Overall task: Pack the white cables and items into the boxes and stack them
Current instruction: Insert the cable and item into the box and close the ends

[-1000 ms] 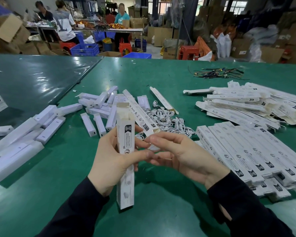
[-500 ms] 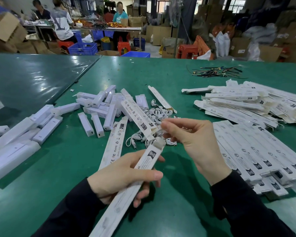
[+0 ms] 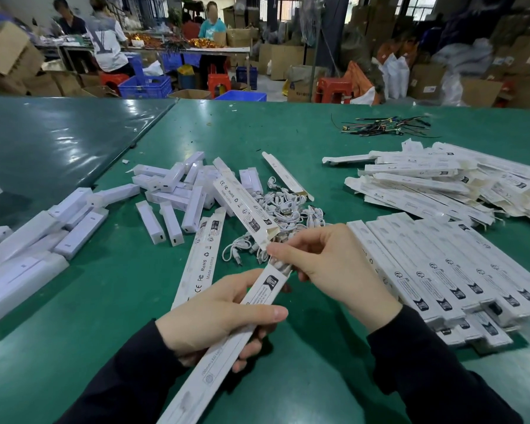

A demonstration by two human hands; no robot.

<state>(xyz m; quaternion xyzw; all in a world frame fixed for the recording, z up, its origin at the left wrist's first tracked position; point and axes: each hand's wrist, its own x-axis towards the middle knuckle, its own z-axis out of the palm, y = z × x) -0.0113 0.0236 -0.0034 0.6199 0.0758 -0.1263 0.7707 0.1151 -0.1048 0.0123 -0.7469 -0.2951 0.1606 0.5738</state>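
At the bottom centre of the frame the left hand [image 3: 224, 316] grips a long white box [image 3: 227, 347], thumb across its printed face and fingers curled beneath; the box runs from the lower edge up toward the middle, its open end pointing at the right hand [image 3: 328, 270]. That hand's thumb and forefinger pinch at the box's mouth, where something white, probably a cable end, sits in the opening; blur keeps me from being sure.

Just above the hands lies a heap of white cables [image 3: 282, 215] on the green table [image 3: 288, 142], with an open box [image 3: 242, 206] slanting over its left side and a flat printed box [image 3: 202, 261] beside it to the left. At right centre a neat row of packed boxes [image 3: 441, 270] lies side by side, and beyond it, toward the upper right, a loose pile of flat boxes [image 3: 435, 182]. Left of centre are scattered small white blocks [image 3: 172, 191], with more white blocks [image 3: 28, 246] at the left edge. Farther back on the table rests a tangle of dark wires [image 3: 386, 127].
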